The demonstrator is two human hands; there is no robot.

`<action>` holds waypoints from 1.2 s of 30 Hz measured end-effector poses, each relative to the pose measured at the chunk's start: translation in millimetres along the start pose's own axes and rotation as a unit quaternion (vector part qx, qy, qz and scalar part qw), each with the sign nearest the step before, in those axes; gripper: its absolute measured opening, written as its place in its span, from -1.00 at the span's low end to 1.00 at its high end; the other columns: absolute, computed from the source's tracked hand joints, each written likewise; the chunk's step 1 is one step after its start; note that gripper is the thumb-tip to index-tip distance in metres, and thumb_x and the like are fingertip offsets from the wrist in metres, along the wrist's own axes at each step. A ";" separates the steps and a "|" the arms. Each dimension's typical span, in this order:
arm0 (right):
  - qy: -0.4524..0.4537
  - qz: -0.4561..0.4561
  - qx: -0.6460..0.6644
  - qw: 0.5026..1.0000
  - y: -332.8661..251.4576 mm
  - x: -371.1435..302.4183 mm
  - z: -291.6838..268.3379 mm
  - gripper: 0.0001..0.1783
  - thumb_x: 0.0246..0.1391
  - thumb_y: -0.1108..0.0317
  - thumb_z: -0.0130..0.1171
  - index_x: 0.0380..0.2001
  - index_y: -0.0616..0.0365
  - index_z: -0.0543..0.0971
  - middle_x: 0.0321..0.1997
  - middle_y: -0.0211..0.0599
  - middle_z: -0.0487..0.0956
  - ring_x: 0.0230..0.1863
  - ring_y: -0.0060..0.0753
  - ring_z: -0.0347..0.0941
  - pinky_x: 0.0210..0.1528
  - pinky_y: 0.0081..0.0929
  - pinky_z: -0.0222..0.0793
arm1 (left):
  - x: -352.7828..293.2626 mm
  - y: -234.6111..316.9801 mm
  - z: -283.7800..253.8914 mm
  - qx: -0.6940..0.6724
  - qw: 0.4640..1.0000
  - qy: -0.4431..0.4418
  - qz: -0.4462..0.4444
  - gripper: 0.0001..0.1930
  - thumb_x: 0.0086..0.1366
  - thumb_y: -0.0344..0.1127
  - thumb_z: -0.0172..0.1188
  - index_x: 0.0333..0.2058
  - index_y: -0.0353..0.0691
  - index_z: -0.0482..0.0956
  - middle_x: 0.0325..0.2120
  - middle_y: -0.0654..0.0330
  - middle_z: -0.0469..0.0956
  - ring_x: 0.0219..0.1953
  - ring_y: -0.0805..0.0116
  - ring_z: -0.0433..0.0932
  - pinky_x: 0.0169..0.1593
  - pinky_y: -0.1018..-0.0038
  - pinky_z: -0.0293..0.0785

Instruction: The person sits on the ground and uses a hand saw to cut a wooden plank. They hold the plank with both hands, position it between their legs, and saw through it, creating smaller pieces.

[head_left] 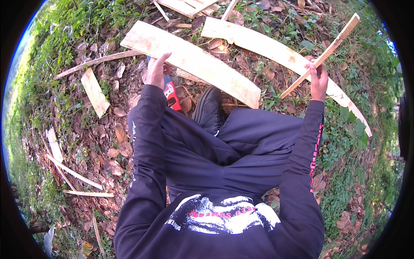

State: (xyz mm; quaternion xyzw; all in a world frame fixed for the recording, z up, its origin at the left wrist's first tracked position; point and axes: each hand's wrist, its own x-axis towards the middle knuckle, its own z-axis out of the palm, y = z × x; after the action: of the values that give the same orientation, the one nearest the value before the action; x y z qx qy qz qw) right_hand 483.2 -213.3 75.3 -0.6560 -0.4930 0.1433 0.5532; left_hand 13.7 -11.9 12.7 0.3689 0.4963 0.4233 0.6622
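Observation:
My left hand (156, 72) grips the near edge of a wide pale wooden board (194, 62), thumb on top and fingers mostly hidden beneath. The board slants from upper left down toward my shoe. Between the fingers and thumb of my right hand (318, 83) is a narrow wooden strip (338, 41), tilted up to the right. It passes over a second long board (267, 47), which lies on the ground beyond. Partly covered by the first board and my left hand, a handsaw with a red handle (173, 98) lies beside my dark shoe (208, 110).
A short wood piece (95, 93) and a long thin strip (97, 62) lie at the left. Several thin offcuts (75, 172) are scattered lower left. More boards (187, 6) lie at the far edge. Dry leaves and green plants (345, 155) cover the ground around my crossed legs.

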 end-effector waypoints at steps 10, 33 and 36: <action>0.000 0.000 -0.005 1.000 0.7 0.4 0.4 -0.65 0.25 0.17 0.16 -0.09 0.23 0.46 -0.26 -0.31 0.59 -0.13 -0.47 0.54 0.03 -0.49 0.36 | 1.8 -3.0 -1.7 0.005 1.000 0.005 -0.003 -0.52 0.11 -0.10 0.33 -0.01 -0.06 0.45 -0.21 0.34 0.51 -0.30 0.49 0.44 -0.21 0.48 0.34; 0.005 -0.001 -0.006 1.000 -3.7 0.0 3.0 -0.65 0.25 0.18 0.16 -0.09 0.25 0.46 -0.25 -0.30 0.59 -0.14 -0.45 0.55 0.02 -0.47 0.37 | 4.2 -4.4 -1.0 0.003 1.000 0.007 -0.005 -0.53 0.10 -0.09 0.33 -0.02 -0.02 0.44 -0.20 0.37 0.47 -0.29 0.51 0.40 -0.21 0.47 0.33; 0.004 -0.001 -0.005 1.000 -2.7 0.3 2.7 -0.66 0.25 0.19 0.16 -0.09 0.24 0.46 -0.25 -0.30 0.59 -0.14 -0.45 0.55 0.02 -0.46 0.38 | 4.3 -4.4 -1.2 0.004 1.000 0.009 -0.005 -0.53 0.09 -0.09 0.33 -0.03 -0.01 0.45 -0.20 0.37 0.47 -0.29 0.51 0.40 -0.21 0.47 0.33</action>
State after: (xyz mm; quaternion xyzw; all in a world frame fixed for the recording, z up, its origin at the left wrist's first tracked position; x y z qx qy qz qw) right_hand 480.1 -211.7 76.7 -0.6585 -0.4924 0.1380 0.5521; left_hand 14.0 -9.5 6.9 0.3653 0.5061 0.4213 0.6580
